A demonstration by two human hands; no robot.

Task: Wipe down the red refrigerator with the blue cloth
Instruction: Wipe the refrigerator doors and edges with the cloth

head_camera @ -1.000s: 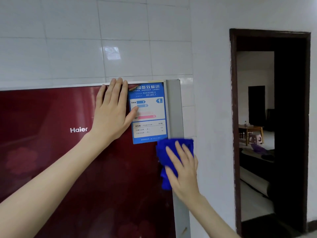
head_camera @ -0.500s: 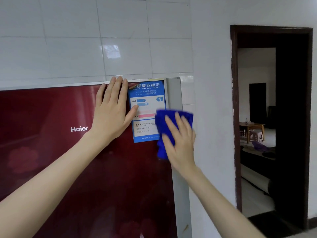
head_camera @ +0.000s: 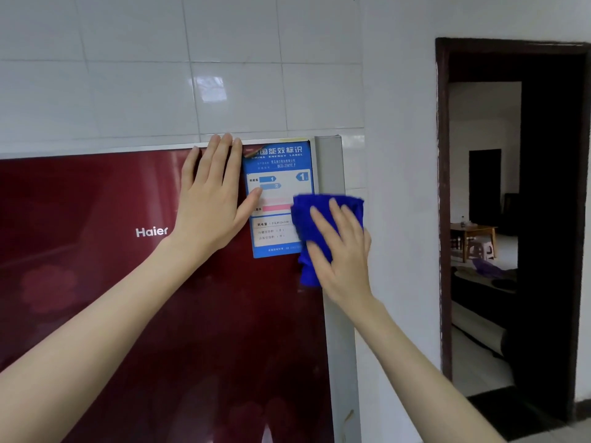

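Against the upper right corner of the red refrigerator point(head_camera: 96, 282), the right hand point(head_camera: 343, 251) presses the blue cloth point(head_camera: 319, 219) flat, fingers extended and slightly spread (cloth overlaps the energy label point(head_camera: 279, 174) and the grey side trim point(head_camera: 331, 167)). The left hand point(head_camera: 211, 206) lies open-palmed on the door, fingers together, thumb touching the label.

The refrigerator point(head_camera: 96, 282) door is deep glossy red with faint darker flower shapes and a white brand name; its side edge point(head_camera: 331, 167) is silver-grey. The cloth point(head_camera: 307, 228) is bright blue. The energy label point(head_camera: 278, 174) is blue and white with blue arrows and a pink bar. The wall tiles point(head_camera: 144, 91) are white, the door frame point(head_camera: 443, 187) dark brown.
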